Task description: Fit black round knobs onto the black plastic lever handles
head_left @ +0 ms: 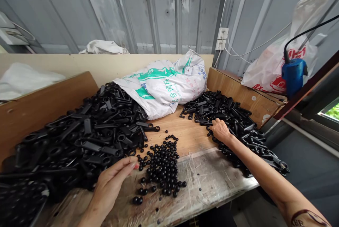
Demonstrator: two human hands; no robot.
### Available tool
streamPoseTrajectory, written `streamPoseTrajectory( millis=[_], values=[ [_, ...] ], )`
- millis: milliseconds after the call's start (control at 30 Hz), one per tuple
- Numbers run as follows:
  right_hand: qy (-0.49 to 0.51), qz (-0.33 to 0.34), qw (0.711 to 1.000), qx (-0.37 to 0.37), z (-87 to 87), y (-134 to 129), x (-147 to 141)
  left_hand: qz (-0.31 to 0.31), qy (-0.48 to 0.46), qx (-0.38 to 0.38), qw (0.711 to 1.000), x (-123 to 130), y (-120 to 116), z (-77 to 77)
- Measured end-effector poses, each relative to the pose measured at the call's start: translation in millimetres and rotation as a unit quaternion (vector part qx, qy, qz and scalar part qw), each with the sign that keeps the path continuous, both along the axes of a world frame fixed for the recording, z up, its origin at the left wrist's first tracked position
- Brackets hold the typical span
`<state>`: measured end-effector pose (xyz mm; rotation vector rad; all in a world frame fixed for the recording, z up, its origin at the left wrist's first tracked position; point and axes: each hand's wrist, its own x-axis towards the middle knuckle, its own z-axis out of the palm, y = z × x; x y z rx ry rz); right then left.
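Balls (164, 167), blk, heaped on table (209, 170) btwn L pile (84, 133) & R pile (237, 121) of blk ring-ended parts. L hand (112, 179) just beside balls, grip narrow, can't tell if holding. R hand (220, 131) at R pile's edge, curled, hold unclear.

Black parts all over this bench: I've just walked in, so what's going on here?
Someone works barehanded at a bench. The left hand is at the edge of a cluster of small black balls, fingers close together; whether they pinch one is unclear. The right hand is at the right-hand heap of black ring-ended parts, its grip hidden. A bigger heap lies left, a printed white sack between the two.
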<state>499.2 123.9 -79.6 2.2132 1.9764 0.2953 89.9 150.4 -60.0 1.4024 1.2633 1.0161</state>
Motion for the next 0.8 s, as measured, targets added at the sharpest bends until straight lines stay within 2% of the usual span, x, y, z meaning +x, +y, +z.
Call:
streamPoseTrajectory(
  millis=[133,233,367,467,633,800],
  values=[
    [0.007,0.016,1.0,-0.023,0.8,8.3,-0.1,-0.003,-0.003,-0.009,1.0,1.6,1.2,-6.8],
    [0.019,0.001,1.0,-0.016,9.4,6.5,1.3,-0.017,0.003,-0.011,1.0,1.2,2.6,-10.9],
    [0.035,-0.075,0.997,0.012,25.0,0.8,-1.5,-0.029,0.008,-0.001,1.0,4.0,2.7,-10.3],
    [0.049,-0.132,0.99,0.018,28.9,1.7,-9.4,-0.046,-0.012,-0.007,0.999,10.6,-1.5,-7.7],
    [0.074,-0.192,0.978,-0.02,15.1,13.6,-21.5,-0.065,-0.045,-0.013,0.997,13.5,-11.4,-7.8],
    [0.08,-0.21,0.974,-0.039,1.0,17.8,-24.5,-0.042,-0.039,-0.003,0.998,-5.7,-13.5,-12.0]
  ],
)
